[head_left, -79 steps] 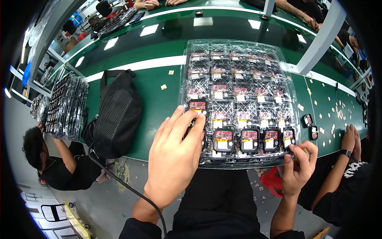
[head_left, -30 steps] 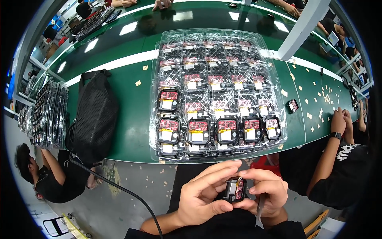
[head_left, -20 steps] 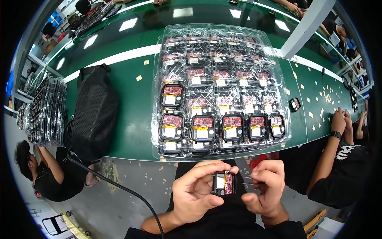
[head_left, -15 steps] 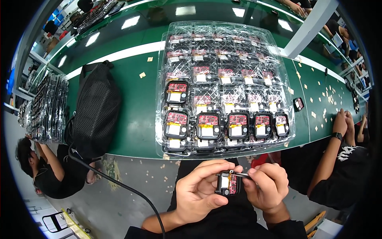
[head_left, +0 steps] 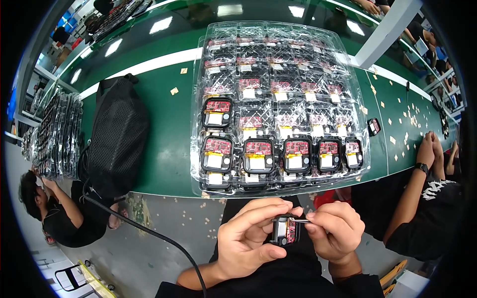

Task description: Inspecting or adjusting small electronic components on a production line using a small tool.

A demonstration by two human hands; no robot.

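My left hand point(head_left: 251, 238) grips an open black smartwatch case point(head_left: 284, 231) by its edges, just beyond the front of the table. A red circuit board and a silvery-white block show inside the case. Pinched in my right hand point(head_left: 338, 231) are slim metal tweezers point(head_left: 302, 220), their tips at the upper part of the board. Whether the tips hold anything is too small to tell. Past my hands, a stack of clear plastic trays point(head_left: 196, 169) carries rows of similar watch cases point(head_left: 258, 155), each with a red board and a white block.
A black mesh bag point(head_left: 117, 136) lies left on the green table point(head_left: 171, 129), its dark cord hanging toward me. More stacked trays point(head_left: 59, 136) stand farther left. One loose watch case point(head_left: 373, 126) and scattered paper bits lie right, near a co-worker's hands point(head_left: 430, 151).
The tweezers' tips have shifted slightly over the board, and the watch case has turned a little in my left hand. Both hands keep their grip.
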